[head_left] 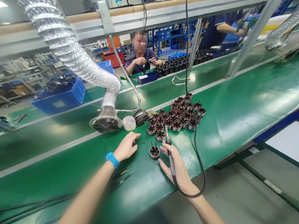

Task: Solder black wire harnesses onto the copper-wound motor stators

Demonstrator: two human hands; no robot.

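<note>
Foil fume duct [66,44] — blue plastic crate [61,96] beside it.

So the right hand [178,170] has a soldering iron [171,157] pinched in its fingers, black grip with a thin metal shaft, tip angled up and away toward the stators. Its black cord loops down past the wrist, then runs way up out of frame. Right by it, one stator [154,152] sits alone on the green desk [224,133], copper windings in a dark ring, two thin leads sticking straight up. It's between the iron and the left hand [126,146], which lies flat and open, touching nothing. Just past them there's a big cluster of identical stators [175,116], packed tight, all lying flat.
</note>
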